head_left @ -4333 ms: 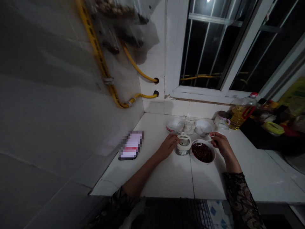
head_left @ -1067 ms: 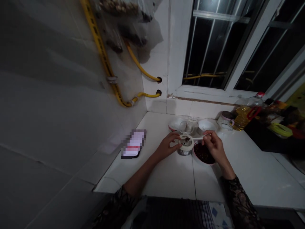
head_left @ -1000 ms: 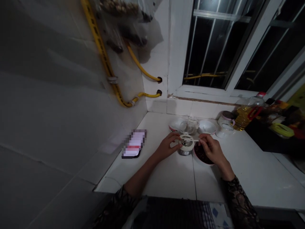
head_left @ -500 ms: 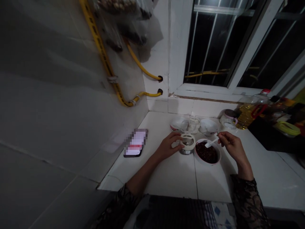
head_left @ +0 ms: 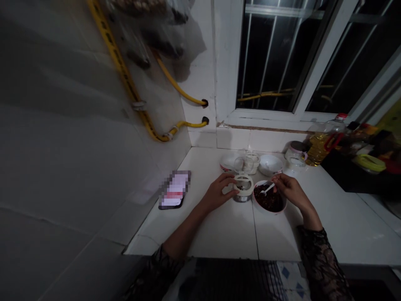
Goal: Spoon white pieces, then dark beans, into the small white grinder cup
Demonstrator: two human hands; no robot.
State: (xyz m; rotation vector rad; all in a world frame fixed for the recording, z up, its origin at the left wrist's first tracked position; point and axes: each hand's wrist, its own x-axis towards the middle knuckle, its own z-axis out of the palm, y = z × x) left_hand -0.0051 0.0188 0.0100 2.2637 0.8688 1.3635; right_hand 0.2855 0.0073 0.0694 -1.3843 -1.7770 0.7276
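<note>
In the head view, a white tiled counter [head_left: 219, 238] is stretching below a barred window [head_left: 272, 54], with a phone [head_left: 174, 191] lying toward the left and an oil bottle [head_left: 317, 150] standing toward the right. Your left hand [head_left: 218, 193] is holding a small clear jar [head_left: 242, 199] by its white rim, thumb and fingers slightly parted. Your right hand [head_left: 290, 190] is pinching a white plastic spoon [head_left: 268, 189] over a bowl [head_left: 272, 213] of dark red food; you cannot tell whether it is touching. The bowl is sitting just beside the jar.
</note>
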